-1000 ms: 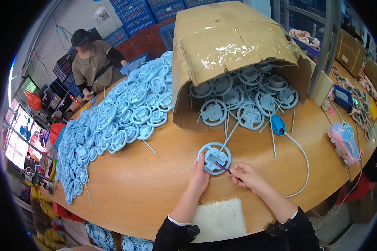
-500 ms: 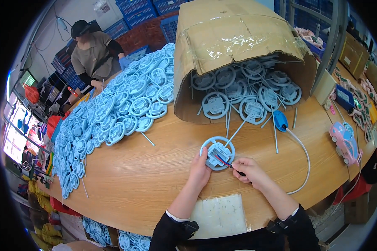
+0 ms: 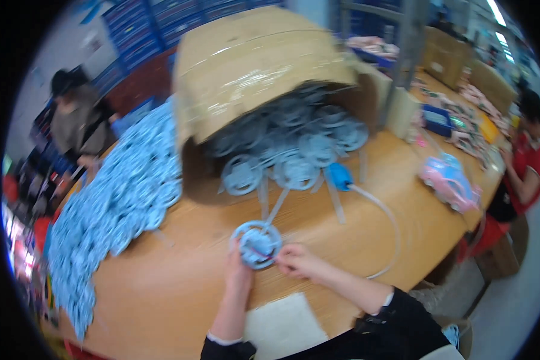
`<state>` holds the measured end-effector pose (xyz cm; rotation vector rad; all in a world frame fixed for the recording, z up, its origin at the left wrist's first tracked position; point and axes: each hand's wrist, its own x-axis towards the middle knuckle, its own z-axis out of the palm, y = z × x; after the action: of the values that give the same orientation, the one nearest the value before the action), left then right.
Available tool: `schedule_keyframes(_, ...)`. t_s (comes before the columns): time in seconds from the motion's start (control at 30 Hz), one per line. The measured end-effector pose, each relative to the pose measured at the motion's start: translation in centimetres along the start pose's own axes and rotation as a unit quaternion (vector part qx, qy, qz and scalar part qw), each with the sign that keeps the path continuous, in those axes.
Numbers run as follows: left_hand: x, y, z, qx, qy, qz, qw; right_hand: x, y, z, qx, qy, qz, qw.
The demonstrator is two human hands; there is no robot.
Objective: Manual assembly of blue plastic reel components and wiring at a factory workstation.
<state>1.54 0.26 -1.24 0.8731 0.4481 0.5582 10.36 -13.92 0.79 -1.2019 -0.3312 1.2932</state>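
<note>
Left grip [image 3: 238,264]: I am closing it on the left rim of a light-blue, round plastic wheel [image 3: 252,239], apparently steadying the part while leaving its hub facing up.
Wheel position: it is sitting between my hands, in front of the box mouth; whether it is touching the brown, wood-grained tabletop [image 3: 162,276], I cannot tell. Its thin, light-blue rod [image 3: 277,207] is pointing away from me, presumably keeping clear of my wrists.
Right grip [image 3: 293,259]: I am pinching a thin, dark-red strip [image 3: 260,252] that is crossing the hub; blur is hiding its exact kind. My coming in from the right seems to be leaving the hub visible.
Brown cardboard box [image 3: 258,66]: it is lying on its side, mouth facing me, seemingly keeping the loose wheels [image 3: 297,171] within reach.
Change from half a second ago: my view is swinging rightward, so the box is appearing further left, a person in red [image 3: 531,171] is showing more fully, and everything is blurring. Both grips are keeping their hold.
</note>
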Motion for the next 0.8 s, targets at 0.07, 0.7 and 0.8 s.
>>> schedule_keyframes(0.07,-0.3,0.6,0.4,0.035,-0.033,0.023,0.999,0.1,-0.1,0.5,-0.034,0.023,0.006,0.999)
schedule_keyframes(0.7,-0.6,0.9,0.2,0.047,0.048,0.002,0.998,0.2,0.0,0.7,-0.056,0.024,-0.024,0.998)
schedule_keyframes(0.8,-0.7,0.9,0.3,0.042,0.048,0.004,0.998,0.1,-0.1,0.7,-0.061,0.027,-0.024,0.997)
